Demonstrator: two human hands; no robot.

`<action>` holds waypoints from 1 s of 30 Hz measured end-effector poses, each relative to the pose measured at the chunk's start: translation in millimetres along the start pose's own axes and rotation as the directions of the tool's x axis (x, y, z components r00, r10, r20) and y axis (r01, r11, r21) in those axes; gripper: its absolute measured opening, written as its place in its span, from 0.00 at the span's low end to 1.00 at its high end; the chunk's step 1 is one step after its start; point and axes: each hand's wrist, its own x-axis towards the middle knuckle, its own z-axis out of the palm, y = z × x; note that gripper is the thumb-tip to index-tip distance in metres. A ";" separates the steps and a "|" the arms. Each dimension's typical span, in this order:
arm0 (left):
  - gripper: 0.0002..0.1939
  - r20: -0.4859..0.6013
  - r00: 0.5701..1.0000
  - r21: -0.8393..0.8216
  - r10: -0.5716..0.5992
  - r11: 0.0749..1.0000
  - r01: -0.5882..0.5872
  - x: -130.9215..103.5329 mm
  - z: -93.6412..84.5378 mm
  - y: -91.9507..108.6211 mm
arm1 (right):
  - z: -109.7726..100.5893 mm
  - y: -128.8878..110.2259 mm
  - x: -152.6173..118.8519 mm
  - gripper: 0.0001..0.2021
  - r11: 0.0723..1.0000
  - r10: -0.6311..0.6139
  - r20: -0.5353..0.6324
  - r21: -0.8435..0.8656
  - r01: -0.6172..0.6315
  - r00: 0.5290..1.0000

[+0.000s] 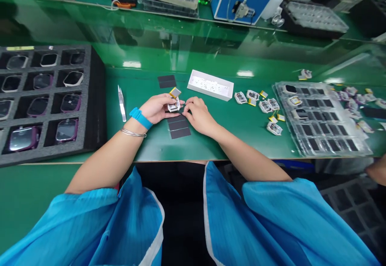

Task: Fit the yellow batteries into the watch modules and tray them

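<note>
- Our left hand (pixel 159 107) grips the white case (pixel 173 106) between thumb and fingers; it sits right at their tips, toward 3 o'clock of the palm.
- Our right hand (pixel 197 114) reaches in from the case's 3 o'clock, thumb and forefinger pinched nearly together just beside the case's 4 o'clock edge. We cannot tell whether they grip anything, since the spot is small and dark.
- The battery (pixel 175 92) sticks up at the case's 12 o'clock, clear of our right fingertips.
- Under our hands, at the case's 6 o'clock, one black sheet (pixel 179 127) lies on the bench (pixel 150 150); a second sheet (pixel 166 82) lies at 11 o'clock.
- The white box (pixel 211 93), with small pieces inside, stands at 2 o'clock.
- Our tweezers (pixel 121 102) lie at 9 o'clock, well apart from the left fingers, and the foam tray (pixel 87 93) of watches stands beyond them.
- Loose cases (pixel 265 106) lie at 3 o'clock; past them is the clear tray (pixel 293 127).
</note>
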 end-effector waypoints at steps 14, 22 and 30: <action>0.08 -0.099 0.993 0.003 0.059 0.998 -0.059 -2.4 9.7 -3.9 | -46.5 -5.2 20.8 0.15 0.825 -0.146 -0.291 0.492 0.279 0.945; 0.06 -0.136 0.987 0.085 0.087 0.993 -0.076 -6.6 21.9 -11.0 | -2.2 15.0 20.6 0.18 0.675 0.021 -0.174 0.729 0.114 0.985; 0.05 -0.151 0.987 0.082 0.061 0.995 -0.049 -5.9 21.9 -11.4 | -7.2 6.0 13.0 0.14 0.727 -0.061 -0.238 0.654 0.207 0.969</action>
